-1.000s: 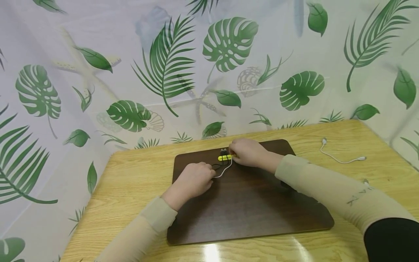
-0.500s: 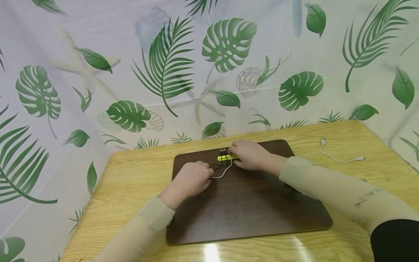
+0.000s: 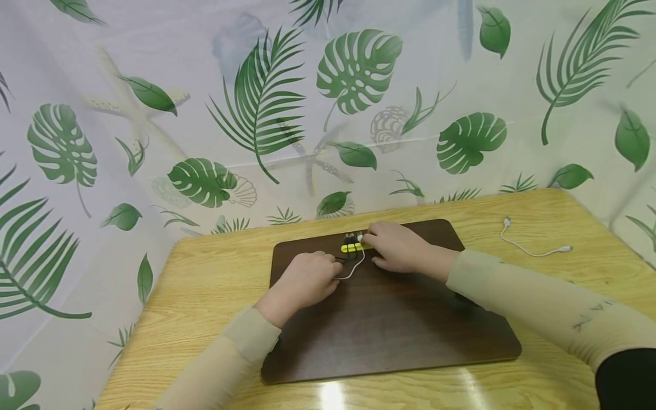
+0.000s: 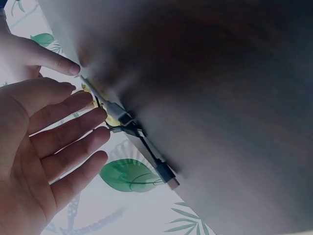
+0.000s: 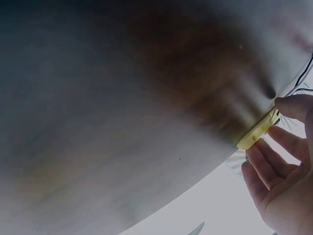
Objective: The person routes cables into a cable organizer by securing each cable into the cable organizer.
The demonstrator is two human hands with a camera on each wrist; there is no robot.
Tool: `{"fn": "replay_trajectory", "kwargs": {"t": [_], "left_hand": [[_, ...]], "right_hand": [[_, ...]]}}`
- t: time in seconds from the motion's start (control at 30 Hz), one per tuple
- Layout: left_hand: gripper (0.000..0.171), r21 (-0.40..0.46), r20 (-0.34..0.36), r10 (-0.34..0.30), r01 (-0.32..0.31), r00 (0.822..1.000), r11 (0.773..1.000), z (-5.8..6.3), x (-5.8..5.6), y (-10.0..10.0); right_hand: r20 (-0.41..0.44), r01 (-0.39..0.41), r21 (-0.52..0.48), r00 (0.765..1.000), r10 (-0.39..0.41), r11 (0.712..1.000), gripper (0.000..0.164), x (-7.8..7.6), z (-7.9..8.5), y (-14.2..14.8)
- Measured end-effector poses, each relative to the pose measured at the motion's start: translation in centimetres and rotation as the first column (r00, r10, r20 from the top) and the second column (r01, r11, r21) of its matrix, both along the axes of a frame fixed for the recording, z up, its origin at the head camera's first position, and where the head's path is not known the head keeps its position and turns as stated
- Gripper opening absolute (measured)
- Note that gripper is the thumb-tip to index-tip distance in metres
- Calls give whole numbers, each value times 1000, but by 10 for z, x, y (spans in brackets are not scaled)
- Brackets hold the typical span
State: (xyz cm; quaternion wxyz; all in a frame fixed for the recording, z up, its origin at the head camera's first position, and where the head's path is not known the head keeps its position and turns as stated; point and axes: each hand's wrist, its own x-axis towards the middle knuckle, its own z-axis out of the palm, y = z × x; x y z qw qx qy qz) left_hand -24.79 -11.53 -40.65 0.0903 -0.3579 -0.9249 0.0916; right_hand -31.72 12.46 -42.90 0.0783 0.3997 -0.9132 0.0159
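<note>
A yellow cable holder [image 3: 351,247] lies near the far edge of the dark brown board [image 3: 389,324], partly hidden by my right hand. Black cables [image 3: 350,257] and a white cable [image 3: 356,270] run through it, plugs pointing to the far side. My right hand [image 3: 397,247] grips the holder's right part; the right wrist view shows thumb and fingers on opposite sides of the holder [image 5: 257,133]. My left hand [image 3: 304,279] holds the white cable left of the holder, the thumb hidden from above. In the left wrist view, a black plug [image 4: 167,175] sticks out past the holder.
A second white cable [image 3: 533,250] lies loose on the wooden table [image 3: 195,302], right of the board. A leaf-print cloth [image 3: 318,114] hangs behind the table.
My right hand has shifted slightly right along the yellow holder, and the white cable's plug now shows beside the black ones. The left hand stays nearly in place.
</note>
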Motion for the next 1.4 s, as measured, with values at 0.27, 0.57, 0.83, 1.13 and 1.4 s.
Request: {"fn": "replay_trajectory", "kwargs": {"t": [0.27, 0.57, 0.83, 1.13, 1.4], "left_hand": [[13, 2, -37, -20, 20, 999, 1000, -1, -2, 4], [13, 14, -31, -19, 20, 999, 1000, -2, -3, 10], [12, 10, -6, -23, 23, 1000, 1000, -3, -2, 17], [12, -5, -6, -64, 64, 998, 998, -6, -1, 26], [12, -20, -28, -98, 98, 995, 995, -6, 2, 34]], "right_hand": [[-53, -38, -7, 998, 38, 999, 34, 11, 1, 4], [-102, -110, 12, 989, 111, 994, 29, 27, 5, 5], [-108, -55, 28, 992, 58, 998, 30, 43, 4, 9], [-102, -53, 34, 993, 56, 998, 31, 57, 5, 15], [-99, -48, 20, 994, 50, 999, 30, 71, 6, 20]]}}
